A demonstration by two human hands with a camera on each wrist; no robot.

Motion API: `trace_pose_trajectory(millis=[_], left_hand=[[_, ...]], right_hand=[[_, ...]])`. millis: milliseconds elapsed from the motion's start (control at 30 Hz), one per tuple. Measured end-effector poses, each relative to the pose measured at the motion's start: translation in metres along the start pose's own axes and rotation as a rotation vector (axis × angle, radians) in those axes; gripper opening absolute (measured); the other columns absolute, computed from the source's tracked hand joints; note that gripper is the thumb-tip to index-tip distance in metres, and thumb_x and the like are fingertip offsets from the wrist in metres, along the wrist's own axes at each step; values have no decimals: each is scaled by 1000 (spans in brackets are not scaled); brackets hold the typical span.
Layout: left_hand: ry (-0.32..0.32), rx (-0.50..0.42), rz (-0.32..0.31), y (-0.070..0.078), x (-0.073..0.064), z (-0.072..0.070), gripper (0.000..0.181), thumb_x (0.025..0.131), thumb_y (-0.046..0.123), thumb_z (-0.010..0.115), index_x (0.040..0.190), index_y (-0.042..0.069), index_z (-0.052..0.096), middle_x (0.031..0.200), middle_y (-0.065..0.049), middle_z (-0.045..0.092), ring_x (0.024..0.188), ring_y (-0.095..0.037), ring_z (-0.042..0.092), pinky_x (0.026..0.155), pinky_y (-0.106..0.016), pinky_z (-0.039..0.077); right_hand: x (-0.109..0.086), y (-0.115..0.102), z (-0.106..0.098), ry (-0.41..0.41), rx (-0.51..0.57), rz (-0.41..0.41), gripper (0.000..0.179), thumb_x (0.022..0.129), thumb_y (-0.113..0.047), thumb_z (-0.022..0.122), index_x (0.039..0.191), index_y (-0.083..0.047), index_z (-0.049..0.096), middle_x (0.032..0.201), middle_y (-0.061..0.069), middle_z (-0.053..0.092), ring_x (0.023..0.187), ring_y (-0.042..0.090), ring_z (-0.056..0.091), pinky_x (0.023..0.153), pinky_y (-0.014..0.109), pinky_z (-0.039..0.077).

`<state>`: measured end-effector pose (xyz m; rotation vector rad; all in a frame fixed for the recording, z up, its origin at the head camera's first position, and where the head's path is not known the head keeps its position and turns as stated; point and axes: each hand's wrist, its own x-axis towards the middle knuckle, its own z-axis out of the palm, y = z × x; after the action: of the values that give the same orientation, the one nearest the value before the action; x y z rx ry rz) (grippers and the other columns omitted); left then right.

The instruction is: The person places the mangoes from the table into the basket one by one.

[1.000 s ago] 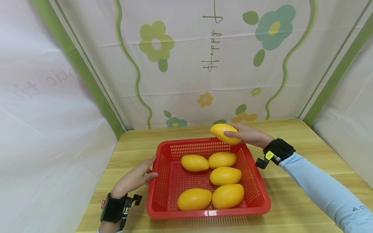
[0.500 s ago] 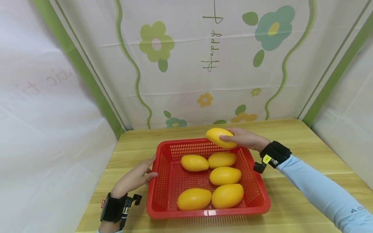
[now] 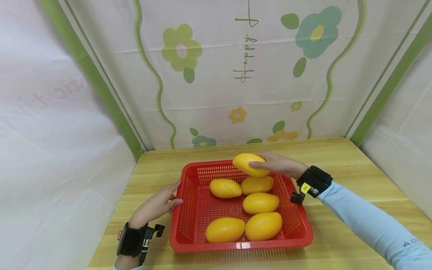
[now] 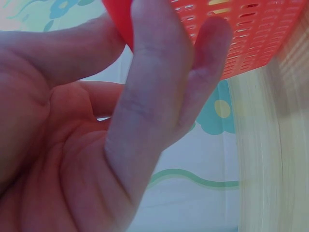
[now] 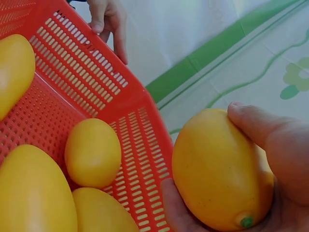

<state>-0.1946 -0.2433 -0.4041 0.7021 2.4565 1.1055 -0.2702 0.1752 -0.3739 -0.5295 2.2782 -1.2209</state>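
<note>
My right hand (image 3: pixel 280 164) holds a yellow mango (image 3: pixel 250 165) over the back right rim of a red plastic basket (image 3: pixel 241 246). In the right wrist view, thumb and fingers wrap that mango (image 5: pixel 219 169), whose green stem spot faces the camera. Several more mangoes lie inside the basket, among them one at the back left (image 3: pixel 225 188) and one at the front left (image 3: pixel 225 230). At the basket's left side, my left hand (image 3: pixel 156 204) grips the rim. The left wrist view shows its fingers (image 4: pixel 145 92) against the outside of the slotted red wall.
The basket stands on a wood-grain table (image 3: pixel 341 225). White cloth with printed flowers (image 3: pixel 181 48) hangs behind it, and more white cloth closes in both sides. Black camera straps (image 3: pixel 315 182) circle the wrists.
My right hand has moved left and slightly down with the mango, from the back right corner to farther over the basket. The left hand and the basket have stayed in place.
</note>
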Motion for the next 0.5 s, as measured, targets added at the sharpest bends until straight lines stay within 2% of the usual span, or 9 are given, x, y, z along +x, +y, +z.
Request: trace_pose_trajectory(millis=[267,367,500], left_hand=[[1,2,-2,1,0,0,69,100,9,58,157,1,21,120,-19,64,84,-12,71,66,-24,61],[0,5,2,0,0,0,69,100,9,59,158,1,21,121,-19,64,84,-12,71,66,-24,61],[0,6,8,-1,0,0,69,100,8,59,157,1,22,121,-19,64,84,-12,71,66,-24,61]], right_hand=[[1,-6,12,-28,30,-18,52,101,-45,57,138,-8,52,105,10,62,100,24,58,91,35,49],[0,-7,14,-27,15,-3,58,100,-47,57,142,-8,49,116,9,63,107,22,59,94,35,50],[-1,-11,18,-35,-12,3,59,100,-48,56,142,-9,49,121,9,62,111,22,58,95,36,50]])
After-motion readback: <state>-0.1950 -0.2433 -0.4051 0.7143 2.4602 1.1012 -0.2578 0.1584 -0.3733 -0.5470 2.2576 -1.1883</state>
